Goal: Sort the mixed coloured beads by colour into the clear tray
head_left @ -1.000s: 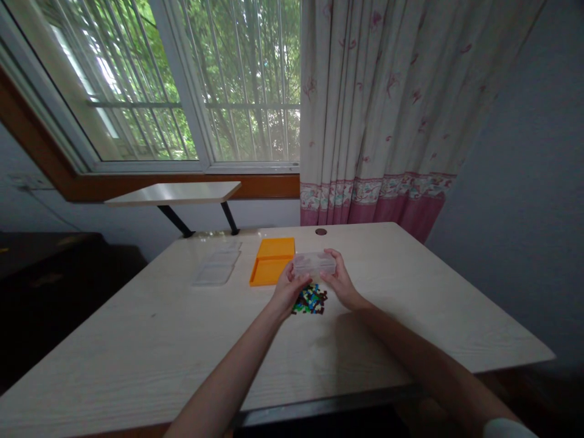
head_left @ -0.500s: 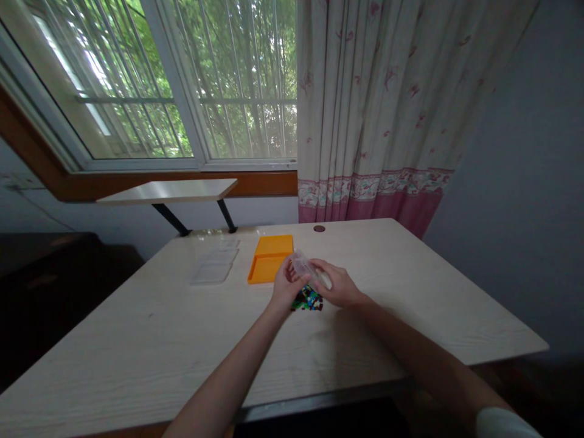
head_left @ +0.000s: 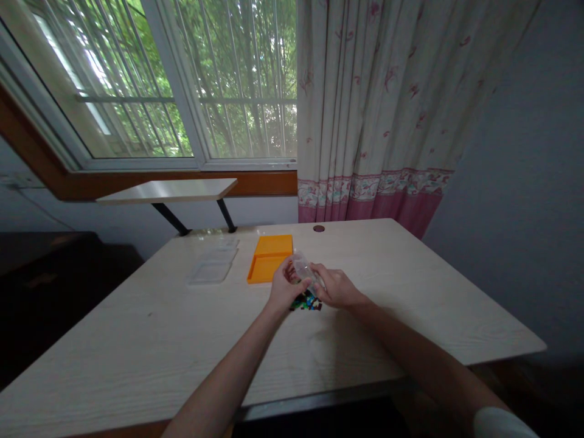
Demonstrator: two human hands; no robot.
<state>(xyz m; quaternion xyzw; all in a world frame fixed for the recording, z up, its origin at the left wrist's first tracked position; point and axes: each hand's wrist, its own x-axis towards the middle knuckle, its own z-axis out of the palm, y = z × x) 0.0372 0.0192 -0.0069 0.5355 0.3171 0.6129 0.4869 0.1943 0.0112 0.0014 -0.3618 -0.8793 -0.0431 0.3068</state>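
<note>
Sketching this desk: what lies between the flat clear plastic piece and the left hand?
The head view shows an open, rectangular orange plastic case there.

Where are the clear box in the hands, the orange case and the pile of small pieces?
Clear box (head_left: 302,266): head view, on its visible side.
Orange case (head_left: 274,245): head view, on its flat far half.
Pile of small pieces (head_left: 311,302): head view, on its visible near part.

Clear plastic box (head_left: 303,266) held aslant over coloured pieces (head_left: 312,303)

Rectangular and see-through, the box slants down to the right, clasped between left hand (head_left: 285,286) and right hand (head_left: 336,287). The pieces, blue, green and dark, lie loosely heaped on the tabletop (head_left: 191,340) below.
</note>
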